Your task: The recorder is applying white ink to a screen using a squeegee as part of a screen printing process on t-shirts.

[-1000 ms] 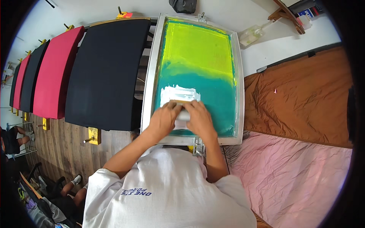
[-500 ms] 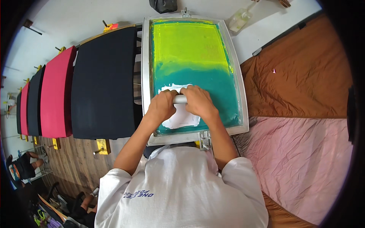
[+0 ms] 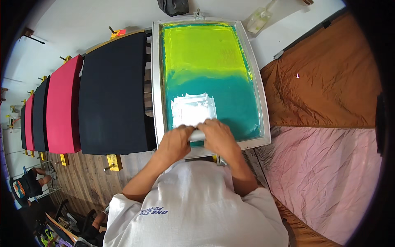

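Note:
A silver-framed screen lies in front of me, its mesh yellow-green at the far part and teal at the near part. A patch of white ink sits on the lower left of the mesh. My left hand and my right hand both grip a squeegee with a pale handle, low on the screen near its front edge. Its blade is hidden below my hands. A metal clamp holds the far edge of the frame.
Black and red cloth-covered boards line the left side on yellow brackets. Brown and pink creased fabrics cover the right. A plastic bottle is at the back. Other people are at the lower left.
The squeegee and both my hands moved away from me half a second ago, and have since come back toward me to the front of the screen, exposing more of the white patch.

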Motion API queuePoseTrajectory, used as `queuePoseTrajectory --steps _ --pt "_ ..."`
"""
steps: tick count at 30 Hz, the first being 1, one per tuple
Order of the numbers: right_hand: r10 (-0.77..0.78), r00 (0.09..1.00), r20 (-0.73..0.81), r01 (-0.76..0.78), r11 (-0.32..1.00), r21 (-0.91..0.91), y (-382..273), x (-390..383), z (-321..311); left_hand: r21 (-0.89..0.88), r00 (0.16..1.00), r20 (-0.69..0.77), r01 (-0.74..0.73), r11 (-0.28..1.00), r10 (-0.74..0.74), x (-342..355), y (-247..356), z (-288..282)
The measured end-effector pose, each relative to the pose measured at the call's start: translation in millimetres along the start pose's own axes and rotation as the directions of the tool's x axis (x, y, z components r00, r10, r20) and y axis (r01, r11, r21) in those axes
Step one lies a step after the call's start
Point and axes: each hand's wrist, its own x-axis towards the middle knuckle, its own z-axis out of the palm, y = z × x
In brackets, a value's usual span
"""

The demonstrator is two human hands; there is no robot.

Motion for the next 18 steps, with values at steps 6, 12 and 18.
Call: queuePoseTrajectory --steps 6,12,18 --pt "-0.023 0.993 -0.119 0.018 0.999 -0.044 18.4 67.1 -4.3 0.081 0.981 -0.187 -0.033 0.996 0.047 54.5 -27.8 -8.0" --pt "0.004 0.988 -0.156 0.001 1.0 0.032 16.0 15.5 16.7 0.044 0.97 -0.229 -0.072 0.996 0.08 13.2 -7.3 20.9" --pt "-0.006 0.996 -0.094 0.01 0.999 0.049 5.0 -23.2 25.9 -0.008 1.0 0.008 0.015 1.0 -0.015 -18.9 8.7 17.0"
